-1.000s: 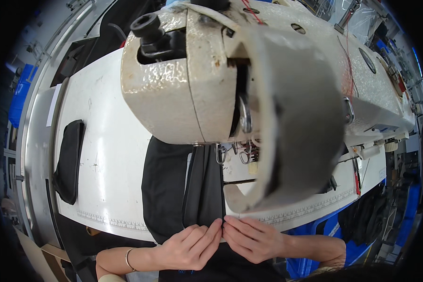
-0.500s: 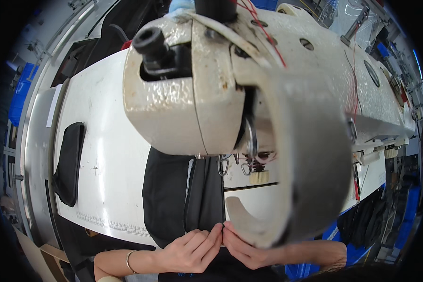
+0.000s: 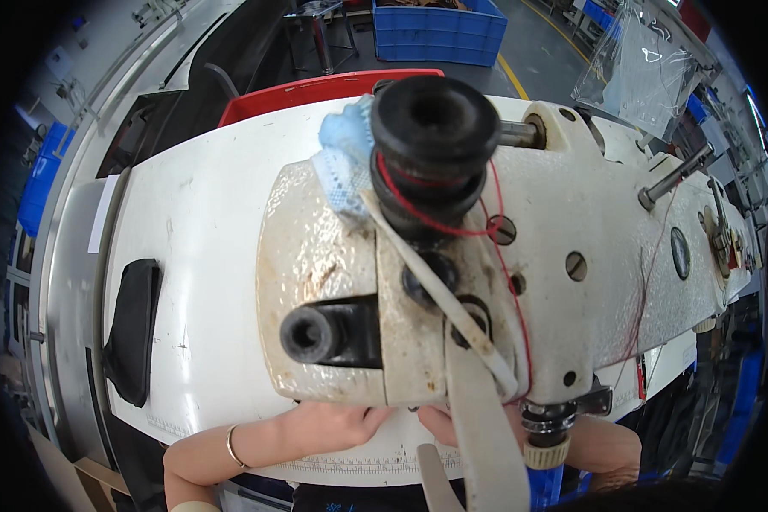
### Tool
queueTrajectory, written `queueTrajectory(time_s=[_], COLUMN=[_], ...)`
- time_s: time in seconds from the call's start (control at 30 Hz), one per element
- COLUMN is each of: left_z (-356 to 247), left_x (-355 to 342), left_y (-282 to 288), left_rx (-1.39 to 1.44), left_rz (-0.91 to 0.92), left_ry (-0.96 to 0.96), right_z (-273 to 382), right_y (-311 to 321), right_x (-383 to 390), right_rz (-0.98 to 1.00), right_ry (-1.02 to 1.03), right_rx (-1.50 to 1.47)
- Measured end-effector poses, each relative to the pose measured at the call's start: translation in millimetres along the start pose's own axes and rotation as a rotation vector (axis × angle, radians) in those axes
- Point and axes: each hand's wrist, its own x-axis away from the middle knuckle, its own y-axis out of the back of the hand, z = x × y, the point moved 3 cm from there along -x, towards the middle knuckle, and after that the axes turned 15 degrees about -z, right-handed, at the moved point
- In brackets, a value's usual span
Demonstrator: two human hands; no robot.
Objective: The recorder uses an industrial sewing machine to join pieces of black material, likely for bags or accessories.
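A white industrial sewing machine (image 3: 316, 247) fills the middle, topped by a black knob (image 3: 435, 128) wound with red thread. Just in front of its head, my left hand (image 3: 333, 425), with a bangle at the wrist, is closed with its fingers curled inward. My right hand (image 3: 439, 424) is opposite it, partly behind the machine's pale curved lever (image 3: 486, 427); its visible fingers are bent inward. The machine head covers both sets of fingertips and whatever they hold. A separate folded black fabric piece (image 3: 132, 333) lies at the table's left.
The white table (image 3: 205, 256) has a printed ruler scale (image 3: 358, 463) along its near edge. Light blue cloth (image 3: 343, 145) is tucked against the knob. Behind are a red bin (image 3: 316, 89) and a blue crate (image 3: 439, 36). Clear plastic (image 3: 636, 77) hangs at the far right.
My view has shifted, so the machine head now appears lower and covers my fingertips. The black fabric that both hands were pinching is out of sight behind the machine.
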Motion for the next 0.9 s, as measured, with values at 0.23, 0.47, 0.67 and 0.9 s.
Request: queueTrajectory(time_s=[0.23,0.47,0.67,0.9], left_z=[29,13,0,12], left_x=[12,10,11,4], left_y=[-11,4,10,9], left_rx=[-0.102,-0.081,-0.205,-0.169], left_rz=[-0.048,-0.054,0.002,-0.003], left_ry=[-0.112,-0.052,-0.097,-0.099], right_z=[-1,-5,3,11], right_y=[-8,-5,6,12], right_x=[-17,-9,-5,-7], right_rz=[-0.805,-0.629,-0.756,-0.846], right_ry=[0.862,0.859,1.067,0.880], right_rx=[0.434,0.677,1.002,0.179])
